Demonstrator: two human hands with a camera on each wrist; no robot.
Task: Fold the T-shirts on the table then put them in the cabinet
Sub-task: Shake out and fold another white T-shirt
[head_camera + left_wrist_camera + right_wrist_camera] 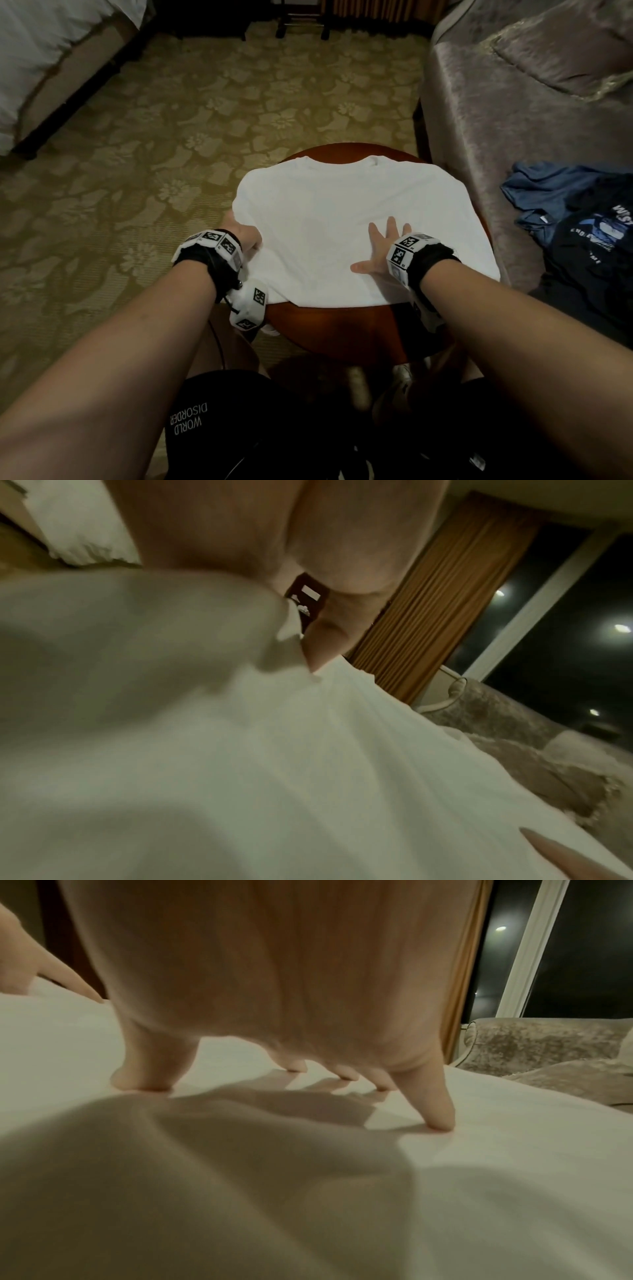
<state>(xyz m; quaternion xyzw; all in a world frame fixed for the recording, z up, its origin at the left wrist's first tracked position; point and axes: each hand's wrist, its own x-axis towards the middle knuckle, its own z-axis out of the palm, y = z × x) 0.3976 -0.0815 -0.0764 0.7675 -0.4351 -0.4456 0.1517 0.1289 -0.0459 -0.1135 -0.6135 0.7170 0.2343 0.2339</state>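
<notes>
Two hands are on the white T-shirt [346, 222], which lies spread over the round wooden table [329, 329] with its collar at the far edge and its sides hanging past the rim. Your right hand [380, 250] is flat and wide open on the near right part of the shirt, fingers spread and pointing away from you, thumb stretched out to the left. From the right wrist view the fingertips [441, 1121] press straight down into the cloth and hold nothing. Your left hand [245, 236] sits at the shirt's left edge, near the table's rim, with its fingers curled out of sight under a raised fold of the fabric. The left wrist view shows a bunch of white cloth gathered up against that hand, with a finger [325, 645] pressed to it, so the hand has hold of the shirt's edge. Both forearms reach forward from low in the head view, each wrist wrapped in a black band carrying white marker blocks.

The table's bare red-brown top shows only along its near side. It stands on a patterned greenish carpet [205, 113]. To your right, a grey velvet sofa [496, 113] holds a pile of other T-shirts [582, 219], blue and dark, well apart from the white one. A bed with white bedding [44, 58] fills the far left corner. The wrist views show brown curtains [441, 607] beside a dark window [565, 631].
</notes>
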